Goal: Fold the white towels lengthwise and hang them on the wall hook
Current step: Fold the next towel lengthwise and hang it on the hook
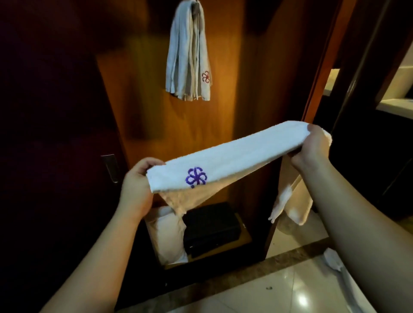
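Head view: left hand point(134, 185) and right hand point(310, 147) each pinch one end of a white terry towel point(234, 154), stretched into a long folded band with a purple embroidered flower point(196, 177). Behind, another towel point(188, 53) hangs from the hook point(196, 2) on glossy wood panelling point(138, 89).

White towel point(234, 154), purple flower emblem point(196, 177)

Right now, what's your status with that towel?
Both hands gripping: left hand, right hand. Purple-logo towel folded, stretched between. Red-logo towel already on hook. Path clear.
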`<state>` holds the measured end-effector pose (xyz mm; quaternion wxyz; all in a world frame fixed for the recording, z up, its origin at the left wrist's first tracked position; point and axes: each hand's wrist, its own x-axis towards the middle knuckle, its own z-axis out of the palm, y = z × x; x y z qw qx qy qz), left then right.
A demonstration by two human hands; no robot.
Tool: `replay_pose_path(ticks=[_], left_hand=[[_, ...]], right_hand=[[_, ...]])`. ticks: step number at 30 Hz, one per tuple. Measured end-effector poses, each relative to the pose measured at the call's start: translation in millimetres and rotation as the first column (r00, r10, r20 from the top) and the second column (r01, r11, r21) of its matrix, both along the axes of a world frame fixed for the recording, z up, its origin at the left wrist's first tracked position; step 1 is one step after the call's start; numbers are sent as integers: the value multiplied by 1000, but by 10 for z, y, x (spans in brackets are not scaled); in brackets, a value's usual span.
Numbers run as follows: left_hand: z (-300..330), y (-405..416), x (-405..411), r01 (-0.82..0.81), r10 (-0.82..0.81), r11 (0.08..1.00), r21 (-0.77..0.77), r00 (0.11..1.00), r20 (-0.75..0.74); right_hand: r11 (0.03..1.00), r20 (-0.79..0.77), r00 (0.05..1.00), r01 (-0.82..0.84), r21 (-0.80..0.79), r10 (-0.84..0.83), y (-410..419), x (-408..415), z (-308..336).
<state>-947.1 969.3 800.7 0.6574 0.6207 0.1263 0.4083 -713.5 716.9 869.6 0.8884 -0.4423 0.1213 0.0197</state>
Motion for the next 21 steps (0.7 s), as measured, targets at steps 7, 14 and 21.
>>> replay_pose_path(ticks=[7,14,21], left_hand=[[22,-72,-47,239,-218,969,56,942,-257],[-14,35,-162,296,-300,947,-128,954,-14],[-128,23,-188,393,-373,790,-471,917,139]], right_hand=[[1000,-29,999,-29,7,29,-24,68,-196],[997,-41,998,-47,-55,45,-94,104,-358],[988,-55,988,-145,45,147,-64,58,-411]])
